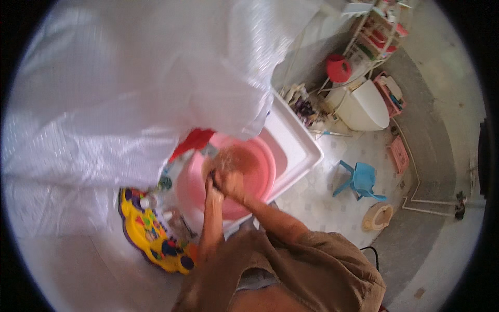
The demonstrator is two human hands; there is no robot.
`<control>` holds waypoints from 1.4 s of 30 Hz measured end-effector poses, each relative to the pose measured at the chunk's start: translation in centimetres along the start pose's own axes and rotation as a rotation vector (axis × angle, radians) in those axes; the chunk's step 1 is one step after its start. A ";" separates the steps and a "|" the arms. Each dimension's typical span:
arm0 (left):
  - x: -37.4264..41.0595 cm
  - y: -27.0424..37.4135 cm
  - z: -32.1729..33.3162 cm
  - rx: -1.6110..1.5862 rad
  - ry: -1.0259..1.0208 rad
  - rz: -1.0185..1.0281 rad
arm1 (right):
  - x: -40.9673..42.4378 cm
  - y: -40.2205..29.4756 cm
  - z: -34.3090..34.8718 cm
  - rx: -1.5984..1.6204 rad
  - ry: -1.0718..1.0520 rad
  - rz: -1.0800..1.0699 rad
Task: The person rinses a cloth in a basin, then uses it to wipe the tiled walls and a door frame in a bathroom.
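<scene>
Both hands meet over a pink plastic basin (269, 156) that stands in a white sink (300, 144). Brownish, rippling water (237, 158) fills part of the basin. Between my hands is a small dark item (213, 180), mostly covered by fingers and too blurred to name. My left hand (209, 187) grips it from the left, with the wrist wet. My right hand (232, 184) is curled against it from the right. A red cloth or plastic piece (195, 141) lies at the basin's far left rim.
White translucent sheeting (148, 78) hangs down close beyond the basin. A yellow toy keyboard (150, 230) lies at left. On the tiled floor at right are a blue child's chair (363, 179) and a beige potty seat (378, 216). A toilet (370, 105) and a rack (376, 39) stand farther back.
</scene>
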State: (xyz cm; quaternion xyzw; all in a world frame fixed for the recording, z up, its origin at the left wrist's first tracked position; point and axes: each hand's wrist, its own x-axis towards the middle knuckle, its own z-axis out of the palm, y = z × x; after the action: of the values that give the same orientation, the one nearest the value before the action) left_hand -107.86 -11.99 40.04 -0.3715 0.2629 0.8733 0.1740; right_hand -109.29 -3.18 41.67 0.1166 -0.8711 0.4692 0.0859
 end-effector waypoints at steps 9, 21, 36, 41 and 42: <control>1.6 0.3 -2.4 0.782 0.416 0.169 | 3.1 13.5 -1.8 -0.355 -0.308 0.335; 4.3 0.0 -10.2 -0.209 -0.159 0.169 | -0.8 0.7 2.6 0.322 -0.461 0.170; 1.9 0.7 0.0 -0.067 0.151 0.229 | 2.8 1.3 1.5 -0.040 -0.053 0.215; 1.3 0.8 0.2 0.240 0.302 0.331 | 5.3 6.7 1.0 -0.157 -0.220 0.412; 0.2 1.3 0.2 0.322 0.379 0.316 | 5.3 8.7 0.7 -0.196 -0.255 0.417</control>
State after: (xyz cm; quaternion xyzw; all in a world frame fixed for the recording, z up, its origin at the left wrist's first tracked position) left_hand -108.72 -12.86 40.45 -0.4502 0.4805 0.7516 0.0402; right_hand -116.82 0.25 35.73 -0.0165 -0.9214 0.3718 -0.1121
